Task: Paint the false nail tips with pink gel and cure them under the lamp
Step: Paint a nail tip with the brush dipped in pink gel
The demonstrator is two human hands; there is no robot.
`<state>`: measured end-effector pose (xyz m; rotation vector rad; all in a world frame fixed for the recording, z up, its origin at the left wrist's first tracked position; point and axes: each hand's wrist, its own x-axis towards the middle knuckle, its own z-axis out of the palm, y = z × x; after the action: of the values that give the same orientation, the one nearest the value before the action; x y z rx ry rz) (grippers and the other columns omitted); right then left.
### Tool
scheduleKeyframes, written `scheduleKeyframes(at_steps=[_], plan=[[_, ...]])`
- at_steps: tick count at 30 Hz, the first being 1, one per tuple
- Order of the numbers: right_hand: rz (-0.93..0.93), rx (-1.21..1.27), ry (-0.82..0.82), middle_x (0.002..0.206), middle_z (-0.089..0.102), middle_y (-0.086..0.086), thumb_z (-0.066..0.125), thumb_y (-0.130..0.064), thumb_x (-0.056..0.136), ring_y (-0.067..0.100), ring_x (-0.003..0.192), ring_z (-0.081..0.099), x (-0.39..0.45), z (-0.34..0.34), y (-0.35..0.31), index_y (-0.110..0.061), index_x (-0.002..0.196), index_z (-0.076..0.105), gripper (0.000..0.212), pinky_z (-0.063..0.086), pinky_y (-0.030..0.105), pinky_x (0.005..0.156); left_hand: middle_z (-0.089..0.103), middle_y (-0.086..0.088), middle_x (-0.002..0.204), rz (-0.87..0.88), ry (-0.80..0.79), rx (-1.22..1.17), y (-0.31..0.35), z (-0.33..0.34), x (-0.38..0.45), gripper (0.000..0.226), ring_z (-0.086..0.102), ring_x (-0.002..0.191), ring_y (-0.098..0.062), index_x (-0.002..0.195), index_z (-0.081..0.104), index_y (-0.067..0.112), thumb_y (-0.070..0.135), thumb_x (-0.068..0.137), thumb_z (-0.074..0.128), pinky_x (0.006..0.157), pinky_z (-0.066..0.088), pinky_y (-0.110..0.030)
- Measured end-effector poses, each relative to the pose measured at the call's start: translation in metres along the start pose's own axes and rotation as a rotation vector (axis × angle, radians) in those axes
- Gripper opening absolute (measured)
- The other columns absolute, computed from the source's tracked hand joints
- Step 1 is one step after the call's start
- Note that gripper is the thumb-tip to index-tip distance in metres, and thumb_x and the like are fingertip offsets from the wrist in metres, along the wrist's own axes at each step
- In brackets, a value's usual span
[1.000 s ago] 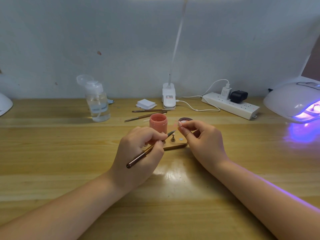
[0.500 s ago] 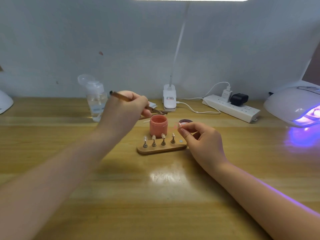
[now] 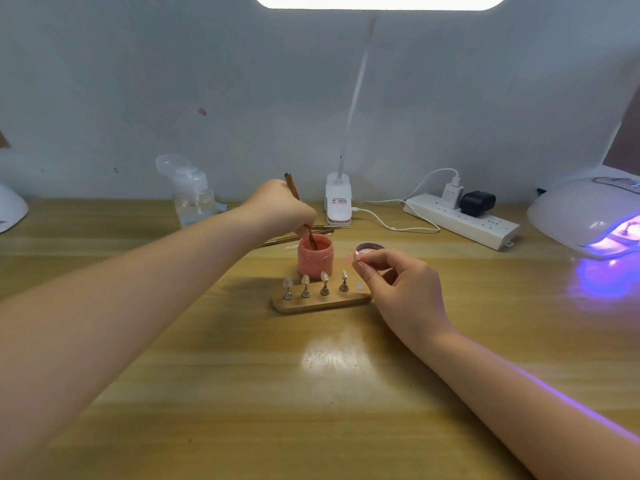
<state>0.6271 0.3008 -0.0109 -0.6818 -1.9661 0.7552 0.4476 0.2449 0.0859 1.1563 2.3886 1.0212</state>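
Nail tip pinched in right hand (left hand gripping brush, tip in gel pot)

My brush tip is sunk in the pink gel jar, hidden below the rim, and my left hand covers the mid-handle. The nail tip pinched in my right hand is too small and blurry to judge. Curing lamp cut off at right edge, its inside washed out by purple glow.
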Motion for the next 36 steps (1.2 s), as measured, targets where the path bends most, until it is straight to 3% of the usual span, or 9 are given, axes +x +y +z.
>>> scheduleKeyframes(at_steps=[2, 4, 12, 18, 20, 24, 28, 32, 36], plan=[[0.006, 0.002, 0.001, 0.085, 0.069, -0.018, 0.071, -0.022, 0.085, 0.003, 0.065, 0.059, 0.0, 0.0, 0.0, -0.024, 0.094, 0.074, 0.009, 0.053, 0.034, 0.065, 0.069, 0.0, 0.065, -0.027, 0.059, -0.165, -0.002, -0.009, -0.001, 0.008, 0.059, 0.046, 0.001, 0.084, 0.07, 0.007, 0.014, 0.084, 0.066, 0.048, 0.043, -0.02], [0.009, 0.002, 0.0, 0.084, 0.07, -0.015, 0.071, -0.022, 0.085, 0.004, 0.067, 0.06, 0.0, 0.0, 0.0, -0.024, 0.093, 0.074, 0.009, 0.053, 0.035, 0.066, 0.064, 0.005, 0.051, -0.07, 0.102, -0.316, -0.009, -0.018, -0.003, 0.012, 0.047, 0.03, 0.001, 0.082, 0.071, 0.008, 0.014, 0.086, 0.062, 0.034, 0.031, -0.012], [-0.006, -0.027, -0.011, 0.086, 0.07, -0.012, 0.07, -0.021, 0.086, 0.005, 0.068, 0.061, 0.0, 0.0, -0.001, -0.022, 0.097, 0.074, 0.012, 0.054, 0.036, 0.067, 0.063, 0.007, 0.054, -0.209, 0.155, -0.552, -0.058, -0.029, -0.013, 0.016, 0.04, 0.055, -0.009, 0.077, 0.074, 0.014, 0.019, 0.083, 0.061, 0.046, 0.028, -0.022], [-0.012, -0.032, -0.009, 0.088, 0.071, -0.009, 0.07, -0.022, 0.086, 0.007, 0.069, 0.062, -0.001, 0.0, -0.001, -0.021, 0.098, 0.074, 0.013, 0.054, 0.037, 0.066, 0.063, 0.007, 0.054, -0.219, 0.089, -0.631, -0.063, -0.023, -0.014, 0.015, 0.042, 0.05, -0.007, 0.076, 0.073, 0.016, 0.019, 0.084, 0.061, 0.047, 0.029, -0.022], [-0.014, -0.036, -0.009, 0.088, 0.071, -0.009, 0.069, -0.022, 0.086, 0.005, 0.069, 0.062, -0.001, 0.0, -0.002, -0.021, 0.098, 0.074, 0.013, 0.054, 0.035, 0.066, 0.061, 0.007, 0.05, -0.209, 0.174, -0.634, -0.064, -0.023, -0.015, 0.015, 0.042, 0.05, -0.008, 0.073, 0.072, 0.014, 0.016, 0.083, 0.06, 0.045, 0.029, -0.021], [-0.009, -0.03, -0.005, 0.086, 0.071, -0.008, 0.07, -0.022, 0.086, 0.005, 0.069, 0.061, 0.0, 0.0, -0.001, -0.022, 0.098, 0.074, 0.013, 0.053, 0.035, 0.065, 0.065, 0.006, 0.054, -0.004, 0.349, -0.676, -0.06, -0.025, -0.026, 0.015, 0.053, 0.05, -0.006, 0.075, 0.069, 0.014, 0.015, 0.087, 0.059, 0.042, 0.038, -0.015], [-0.012, -0.04, -0.009, 0.085, 0.07, -0.01, 0.069, -0.023, 0.087, 0.002, 0.069, 0.06, 0.0, 0.0, -0.001, -0.023, 0.099, 0.074, 0.013, 0.053, 0.034, 0.065, 0.073, 0.0, 0.072, 0.285, 0.277, -0.728, -0.043, -0.009, -0.058, 0.016, 0.064, 0.062, -0.007, 0.091, 0.069, 0.018, 0.014, 0.095, 0.054, 0.051, 0.05, -0.019], [-0.014, -0.034, -0.005, 0.085, 0.07, -0.011, 0.069, -0.023, 0.087, 0.003, 0.067, 0.06, -0.001, -0.001, -0.002, -0.024, 0.099, 0.073, 0.013, 0.053, 0.035, 0.065, 0.072, 0.004, 0.075, 0.521, 0.287, -0.615, -0.037, 0.023, -0.092, 0.017, 0.066, 0.065, -0.008, 0.09, 0.068, 0.017, 0.013, 0.086, 0.052, 0.055, 0.053, -0.022], [-0.021, -0.032, -0.001, 0.086, 0.07, -0.009, 0.069, -0.024, 0.087, 0.004, 0.068, 0.061, -0.001, -0.001, -0.004, -0.023, 0.098, 0.073, 0.012, 0.053, 0.038, 0.067, 0.069, 0.007, 0.074, 0.644, 0.31, -0.48, -0.042, 0.042, -0.105, 0.016, 0.066, 0.067, -0.004, 0.09, 0.067, 0.019, 0.01, 0.089, 0.053, 0.059, 0.05, -0.014]])
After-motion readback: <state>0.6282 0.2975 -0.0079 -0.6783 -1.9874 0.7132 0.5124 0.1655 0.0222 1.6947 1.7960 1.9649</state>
